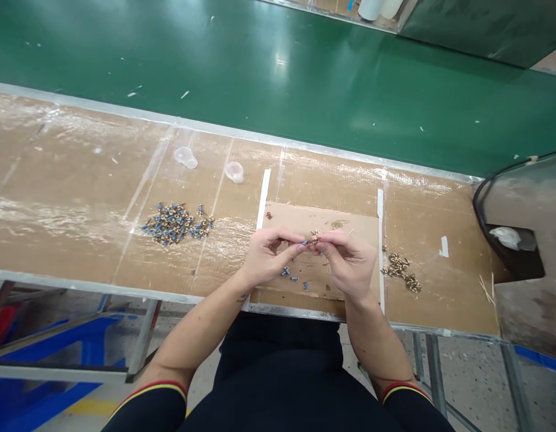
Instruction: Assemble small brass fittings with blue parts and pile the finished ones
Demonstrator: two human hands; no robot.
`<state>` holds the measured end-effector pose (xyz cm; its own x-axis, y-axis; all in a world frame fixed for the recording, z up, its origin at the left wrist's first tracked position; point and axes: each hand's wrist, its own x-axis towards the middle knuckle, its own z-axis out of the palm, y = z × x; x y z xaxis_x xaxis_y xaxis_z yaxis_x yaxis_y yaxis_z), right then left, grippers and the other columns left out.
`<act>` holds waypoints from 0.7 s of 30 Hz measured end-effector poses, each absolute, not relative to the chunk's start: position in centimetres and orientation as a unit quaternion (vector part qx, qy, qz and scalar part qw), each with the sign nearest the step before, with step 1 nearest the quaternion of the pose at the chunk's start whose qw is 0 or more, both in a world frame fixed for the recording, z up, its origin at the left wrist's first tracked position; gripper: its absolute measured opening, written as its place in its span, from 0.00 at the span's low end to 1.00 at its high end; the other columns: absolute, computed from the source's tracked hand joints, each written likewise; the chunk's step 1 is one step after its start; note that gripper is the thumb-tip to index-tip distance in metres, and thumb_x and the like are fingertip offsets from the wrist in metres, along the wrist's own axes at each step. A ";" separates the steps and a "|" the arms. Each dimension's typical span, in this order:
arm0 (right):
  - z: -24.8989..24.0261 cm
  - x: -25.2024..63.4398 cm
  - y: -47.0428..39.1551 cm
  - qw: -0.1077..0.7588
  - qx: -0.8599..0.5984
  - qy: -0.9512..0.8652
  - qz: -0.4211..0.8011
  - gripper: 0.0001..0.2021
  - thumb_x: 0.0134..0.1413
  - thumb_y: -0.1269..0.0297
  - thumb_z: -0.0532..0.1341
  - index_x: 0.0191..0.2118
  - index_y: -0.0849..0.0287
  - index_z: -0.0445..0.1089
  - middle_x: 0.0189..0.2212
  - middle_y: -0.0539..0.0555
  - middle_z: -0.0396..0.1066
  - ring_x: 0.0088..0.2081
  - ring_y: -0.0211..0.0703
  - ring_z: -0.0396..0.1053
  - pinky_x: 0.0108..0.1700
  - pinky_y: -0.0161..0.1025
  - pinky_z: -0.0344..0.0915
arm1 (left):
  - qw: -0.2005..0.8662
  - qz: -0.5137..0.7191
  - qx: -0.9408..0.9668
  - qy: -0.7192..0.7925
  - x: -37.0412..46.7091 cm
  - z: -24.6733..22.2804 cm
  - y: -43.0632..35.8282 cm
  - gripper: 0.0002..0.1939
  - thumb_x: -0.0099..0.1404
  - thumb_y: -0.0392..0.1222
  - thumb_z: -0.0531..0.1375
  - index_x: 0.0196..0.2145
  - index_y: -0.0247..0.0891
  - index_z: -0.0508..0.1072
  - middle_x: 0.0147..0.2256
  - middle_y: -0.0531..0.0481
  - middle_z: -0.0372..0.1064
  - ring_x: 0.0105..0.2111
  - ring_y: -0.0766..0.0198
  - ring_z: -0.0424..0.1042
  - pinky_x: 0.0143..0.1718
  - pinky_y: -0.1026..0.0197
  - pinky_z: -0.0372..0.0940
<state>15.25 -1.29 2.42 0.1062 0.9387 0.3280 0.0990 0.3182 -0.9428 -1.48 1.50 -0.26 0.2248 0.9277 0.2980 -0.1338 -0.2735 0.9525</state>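
Observation:
My left hand (pixel 269 257) pinches a small blue piece (pixel 303 243) between thumb and fingertips. Opposite it, my right hand (pixel 353 263) is closed on a small brass-coloured part, its fingertips almost meeting those of the left. Both hands are above a cardboard sheet (pixel 304 213). Several loose blue pieces (pixel 294 279) lie on that sheet below the hands, and a small reddish piece (pixel 269 215) sits near its upper left corner. Some brass-coloured parts (pixel 314 234) show just beyond my fingertips. Fine details of the held parts are too small to make out.
Left on the brown-covered bench is a pile of blue-and-brass parts (pixel 172 225). Brass-coloured parts (pixel 399 267) are heaped right of the sheet. Two clear plastic cups or lids (pixel 234 172) lie farther back. Behind runs a green belt-like surface (pixel 260 78); thin sticks (pixel 487 289) lie far right.

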 end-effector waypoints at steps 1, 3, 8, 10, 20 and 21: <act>2.4 15.3 -1.3 0.583 -0.460 -0.565 0.360 0.02 0.61 0.64 0.69 0.38 0.52 0.81 0.29 0.50 0.81 0.27 0.39 0.79 0.29 0.36 0.78 | 0.504 0.528 0.599 0.329 -1.5 -0.3 1.5 0.12 0.66 0.49 0.69 0.35 0.37 0.81 0.33 0.45 0.83 0.33 0.61 0.83 0.34 0.62 0.78; 2.3 15.3 -1.3 0.583 -0.457 -0.569 0.356 0.03 0.61 0.66 0.68 0.38 0.52 0.81 0.29 0.50 0.82 0.27 0.39 0.79 0.29 0.35 0.78 | 0.503 0.529 0.601 0.324 -1.5 -0.3 1.6 0.11 0.67 0.48 0.68 0.35 0.37 0.81 0.33 0.45 0.83 0.33 0.61 0.83 0.35 0.61 0.79; 2.3 15.5 -1.3 0.564 -0.466 -0.597 0.331 0.03 0.61 0.67 0.68 0.38 0.52 0.81 0.30 0.50 0.82 0.28 0.39 0.79 0.30 0.36 0.78 | 0.485 0.540 0.610 0.317 -1.5 -0.5 1.6 0.07 0.66 0.43 0.69 0.35 0.37 0.81 0.33 0.46 0.83 0.33 0.62 0.83 0.35 0.63 0.78; 2.4 15.5 -1.3 0.553 -0.470 -0.611 0.316 0.04 0.61 0.68 0.67 0.38 0.53 0.80 0.31 0.50 0.82 0.28 0.40 0.79 0.30 0.37 0.78 | 0.476 0.542 0.617 0.314 -1.4 -0.5 1.6 0.06 0.66 0.42 0.69 0.35 0.37 0.81 0.33 0.45 0.83 0.33 0.62 0.83 0.34 0.64 0.78; 3.1 16.0 -1.3 0.514 -0.467 -0.682 0.231 0.10 0.58 0.76 0.66 0.38 0.53 0.79 0.31 0.50 0.82 0.32 0.41 0.80 0.34 0.37 0.79 | 0.390 0.564 0.671 0.283 -1.3 -0.1 1.8 0.02 0.66 0.33 0.67 0.34 0.36 0.78 0.31 0.47 0.82 0.31 0.65 0.82 0.33 0.66 0.76; 3.2 16.0 -1.3 0.510 -0.466 -0.687 0.226 0.10 0.58 0.77 0.66 0.38 0.53 0.79 0.31 0.50 0.82 0.32 0.40 0.80 0.35 0.37 0.79 | 0.376 0.566 0.679 0.279 -1.4 0.0 1.8 0.02 0.66 0.33 0.67 0.34 0.36 0.78 0.31 0.47 0.82 0.31 0.66 0.81 0.32 0.67 0.76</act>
